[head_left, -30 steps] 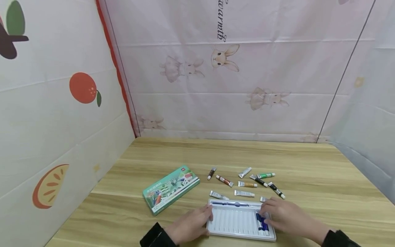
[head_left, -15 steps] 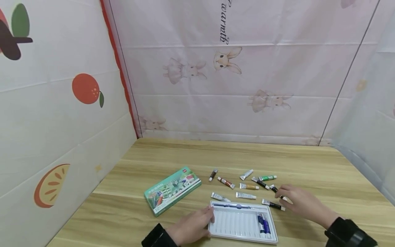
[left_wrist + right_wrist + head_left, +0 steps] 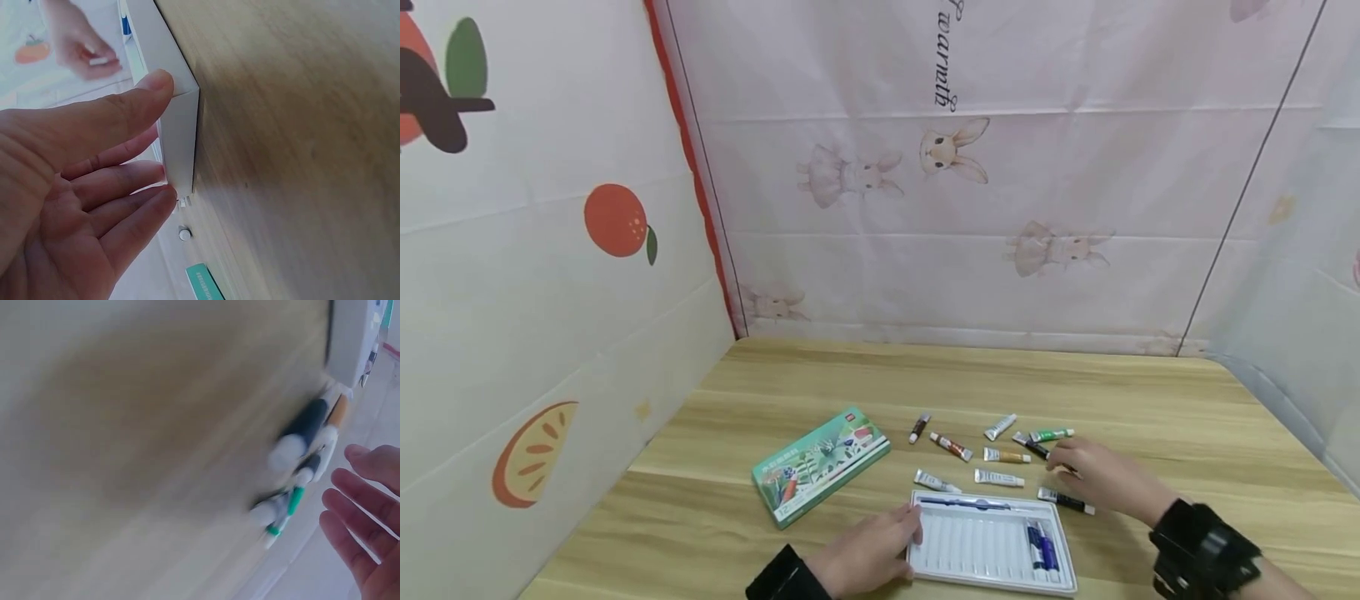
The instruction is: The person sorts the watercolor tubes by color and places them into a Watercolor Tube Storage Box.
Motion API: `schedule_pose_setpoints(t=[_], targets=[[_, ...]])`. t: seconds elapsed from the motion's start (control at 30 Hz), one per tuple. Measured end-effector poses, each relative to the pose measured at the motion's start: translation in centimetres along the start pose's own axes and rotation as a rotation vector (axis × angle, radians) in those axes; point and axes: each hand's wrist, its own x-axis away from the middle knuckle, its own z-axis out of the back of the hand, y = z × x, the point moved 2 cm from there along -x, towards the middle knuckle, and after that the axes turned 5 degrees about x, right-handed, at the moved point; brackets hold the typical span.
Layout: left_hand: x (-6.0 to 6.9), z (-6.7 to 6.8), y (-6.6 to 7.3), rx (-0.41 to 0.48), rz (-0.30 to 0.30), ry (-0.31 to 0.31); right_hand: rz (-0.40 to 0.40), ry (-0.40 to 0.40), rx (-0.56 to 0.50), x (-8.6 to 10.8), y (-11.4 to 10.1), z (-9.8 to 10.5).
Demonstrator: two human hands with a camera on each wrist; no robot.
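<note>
White, ribbed paint tray [image 3: 966, 537], dark-blue and violet paint tubes [image 3: 1048, 550] inside; left hand [image 3: 868, 548] grips its end; right hand [image 3: 1101, 477], fingers loosely extended, empty, near black paint tube [image 3: 1065, 501].

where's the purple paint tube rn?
Head view: the purple paint tube lies in the right end of the white tray, just right of the dark-blue tube.

Busy pale wood-grain counter [image 3: 850, 383], this: green box [image 3: 822, 467] lying flat and slanted on the left, white tray [image 3: 973, 546] at the near side, and beyond it tubes everywhere! Dark brown tube [image 3: 919, 428], reddish-brown tube [image 3: 951, 446], ochre tube [image 3: 1007, 456], three pale tubes [image 3: 999, 478], green tube [image 3: 1051, 435] beside a black-bodied tube [image 3: 1032, 445], another black tube [image 3: 1065, 501] just by the tray's far right corner.
</note>
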Motion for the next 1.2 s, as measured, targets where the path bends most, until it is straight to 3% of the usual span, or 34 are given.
schedule_pose_setpoints(t=[0.17,0.33,0.53,0.93,1.2], targets=[[0.1,-0.5,-0.1,-0.013,-0.002,0.001,0.033,-0.045,-0.055,-2.8,-0.7,-0.9],[0.0,-0.9,-0.1,-0.039,-0.042,0.011,0.049,-0.09,-0.071,-4.2,-1.0,-2.3],[-0.2,-0.9,0.1,-0.003,-0.027,-0.017,0.02,-0.123,-0.081,-4.5,-1.0,-2.7],[0.1,0.0,-0.1,-0.046,0.014,-0.005,0.027,-0.139,-0.1,-4.7,-1.4,-2.1],[0.2,0.1,-0.2,-0.051,-0.027,0.004,0.045,-0.145,-0.142,-5.0,-1.5,-2.2]])
